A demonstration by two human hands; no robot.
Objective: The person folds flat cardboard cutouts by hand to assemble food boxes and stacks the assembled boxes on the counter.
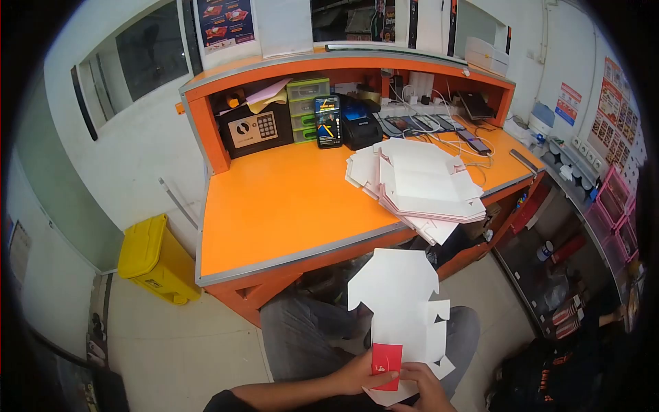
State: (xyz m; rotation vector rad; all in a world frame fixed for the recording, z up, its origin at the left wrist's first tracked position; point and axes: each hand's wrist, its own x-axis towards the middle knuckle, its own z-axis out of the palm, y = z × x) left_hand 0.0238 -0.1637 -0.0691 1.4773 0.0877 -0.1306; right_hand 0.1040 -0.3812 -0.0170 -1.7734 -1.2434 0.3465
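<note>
A flat white cardboard box blank (401,288) with cut tabs and slots lies over my lap. At its lower end a red panel (387,360) with small white print faces up; whether it is a folded flap or a separate card, I cannot tell. My left hand (358,374) grips the blank's lower left edge, its thumb across the red panel. My right hand (423,388) holds the lower right part, fingers close to the red panel. Ahead on the orange desk, a stack of similar blanks (429,180) overhangs the front edge.
On the orange desk (274,206) stand a phone (329,121), a black printer (360,126), a safe (255,130) and green drawers (307,110). Several phones and cables lie behind the stack. A yellow bin (154,257) is at the left; a person in black (556,367) is at the lower right.
</note>
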